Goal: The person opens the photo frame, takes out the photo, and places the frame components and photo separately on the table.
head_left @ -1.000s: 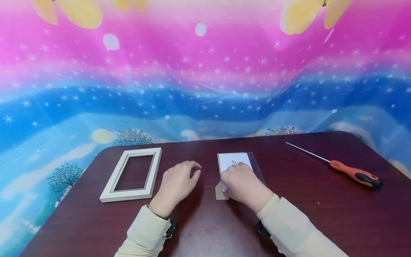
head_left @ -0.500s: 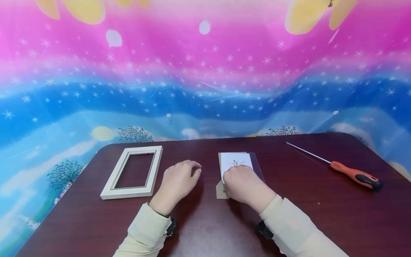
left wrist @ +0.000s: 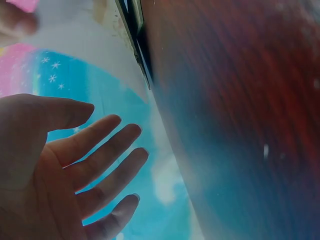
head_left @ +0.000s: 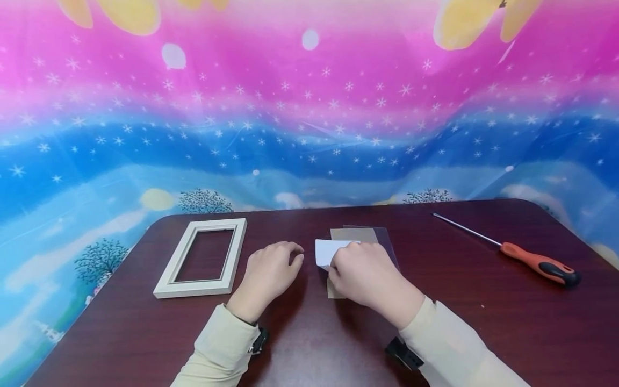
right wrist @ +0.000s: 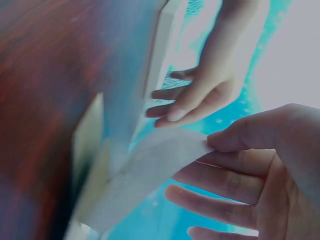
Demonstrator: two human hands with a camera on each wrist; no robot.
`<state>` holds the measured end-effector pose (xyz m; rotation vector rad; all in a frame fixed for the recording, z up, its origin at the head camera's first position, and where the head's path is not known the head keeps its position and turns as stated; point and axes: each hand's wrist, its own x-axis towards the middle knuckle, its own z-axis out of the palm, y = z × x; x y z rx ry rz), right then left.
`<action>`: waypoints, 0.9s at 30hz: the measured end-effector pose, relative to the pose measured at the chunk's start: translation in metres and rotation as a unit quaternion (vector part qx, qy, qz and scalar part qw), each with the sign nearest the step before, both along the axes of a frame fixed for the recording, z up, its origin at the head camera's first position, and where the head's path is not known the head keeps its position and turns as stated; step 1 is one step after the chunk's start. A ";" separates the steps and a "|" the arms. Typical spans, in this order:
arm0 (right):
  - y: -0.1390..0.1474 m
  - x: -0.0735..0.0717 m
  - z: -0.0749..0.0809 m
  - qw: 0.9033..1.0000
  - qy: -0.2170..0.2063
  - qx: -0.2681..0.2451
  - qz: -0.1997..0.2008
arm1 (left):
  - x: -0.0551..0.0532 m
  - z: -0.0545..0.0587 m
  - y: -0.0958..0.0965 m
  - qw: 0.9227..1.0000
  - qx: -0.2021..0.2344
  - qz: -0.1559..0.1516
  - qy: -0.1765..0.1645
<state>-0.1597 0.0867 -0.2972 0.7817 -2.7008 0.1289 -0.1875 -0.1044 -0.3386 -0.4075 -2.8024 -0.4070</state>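
In the head view my right hand (head_left: 369, 277) pinches a white paper card (head_left: 330, 249) between thumb and forefinger. The right wrist view has the card (right wrist: 155, 160) bending up from the pinch, while the other fingers stay loose. Beneath it on the table lies a beige backing board (head_left: 353, 233), with a clear sheet (head_left: 385, 244) jutting out on the right. Fingers relaxed and holding nothing, my left hand (head_left: 271, 277) hovers or rests between the board and a cream picture frame (head_left: 166, 289); the left wrist view shows its fingers (left wrist: 107, 165) spread. My right hand hides part of the card and board.
A screwdriver (head_left: 537, 262) with an orange and black handle lies to the right, its tip pointing to the back left. The dark red-brown table (head_left: 309, 333) ends at a colourful backdrop cloth (head_left: 309, 123).
The card lay flat with its leaf print up; my right hand has lifted and shifted it left, uncovering the board's upper part. The left hand has stayed in place.
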 end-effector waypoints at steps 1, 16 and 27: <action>0.000 0.002 0.004 1.000 -0.007 -0.007 -0.006 | 0.000 0.000 0.000 1.000 0.000 0.000 0.001; 0.021 0.006 0.038 0.976 0.103 -0.180 -0.073 | -0.001 0.004 -0.002 1.000 -0.010 0.008 -0.008; 0.046 -0.010 0.037 0.960 0.221 -0.160 -0.067 | 0.001 0.004 -0.003 1.000 -0.010 0.009 -0.006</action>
